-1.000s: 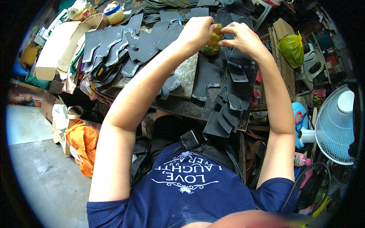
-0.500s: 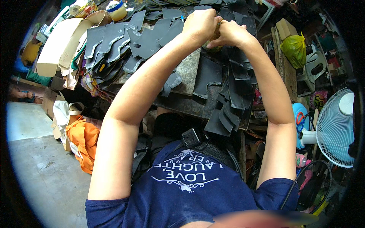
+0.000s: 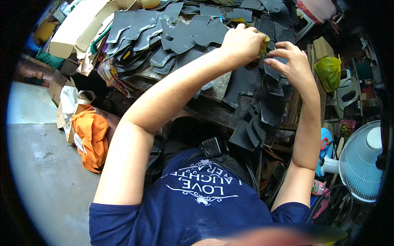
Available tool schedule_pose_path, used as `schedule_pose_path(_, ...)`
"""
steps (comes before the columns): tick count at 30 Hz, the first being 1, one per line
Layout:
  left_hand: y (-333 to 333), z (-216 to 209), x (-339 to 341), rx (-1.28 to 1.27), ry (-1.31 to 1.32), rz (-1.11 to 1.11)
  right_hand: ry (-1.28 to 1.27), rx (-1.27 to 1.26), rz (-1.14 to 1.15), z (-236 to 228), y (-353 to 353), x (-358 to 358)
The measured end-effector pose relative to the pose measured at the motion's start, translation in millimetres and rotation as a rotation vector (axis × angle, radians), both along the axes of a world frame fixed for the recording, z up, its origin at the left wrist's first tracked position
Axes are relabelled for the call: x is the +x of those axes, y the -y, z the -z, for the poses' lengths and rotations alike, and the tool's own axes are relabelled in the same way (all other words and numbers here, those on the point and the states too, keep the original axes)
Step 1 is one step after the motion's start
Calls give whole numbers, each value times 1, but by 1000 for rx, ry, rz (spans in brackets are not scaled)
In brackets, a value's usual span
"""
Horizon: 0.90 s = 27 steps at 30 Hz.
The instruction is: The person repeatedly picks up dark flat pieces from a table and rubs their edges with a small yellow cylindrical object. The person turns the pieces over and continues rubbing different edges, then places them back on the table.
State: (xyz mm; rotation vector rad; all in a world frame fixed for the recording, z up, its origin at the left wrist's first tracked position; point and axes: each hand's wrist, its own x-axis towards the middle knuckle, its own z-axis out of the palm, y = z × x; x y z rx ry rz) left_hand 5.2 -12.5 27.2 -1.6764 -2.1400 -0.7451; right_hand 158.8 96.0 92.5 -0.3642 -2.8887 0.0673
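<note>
My left hand (image 3: 245, 44), closed, grips a yellowish rounded thing (image 3: 264, 46) at the far side of the worktable. Fingers hide most of it, so I cannot make out its kind. Just right of it, my right hand (image 3: 292, 63) is raised with its fingers apart and nothing in them. Beneath both hands lie black cut sheet pieces (image 3: 239, 84), flat and overlapping. More dark pieces with pale curved edges (image 3: 133, 30) spread in stacks left of my left hand. Under my left forearm a grey speckled slab (image 3: 219, 86) partly shows.
Cardboard (image 3: 76, 28) rises at the table's left end. An orange cloth bag (image 3: 89, 137) sits on the floor at left. At right stand a fan (image 3: 361, 162), a yellow-green plastic bag (image 3: 328, 74) and a white plastic chair (image 3: 349, 96). A black cable (image 3: 351, 197) loops near my right elbow.
My hands, together on the yellowish thing before, are now apart: the right has let go and opened. The left still grips it. The whole view has shifted somewhat.
</note>
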Motion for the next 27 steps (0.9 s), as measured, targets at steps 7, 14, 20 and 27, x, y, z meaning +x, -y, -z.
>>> schedule_pose_path(7,41,-9,-68,-436,-140,-422,-427,-431,-136,-9,12,34)
schedule_pose_path(14,45,6,-77,-446,-27,-445,-422,-556,-154,4,38,40)
schedule_pose_path(20,42,4,-98,-203,38,-330,-421,-560,-175,4,54,43)
schedule_pose_path(27,104,-32,-101,278,1123,24,-459,-748,-149,10,64,47)
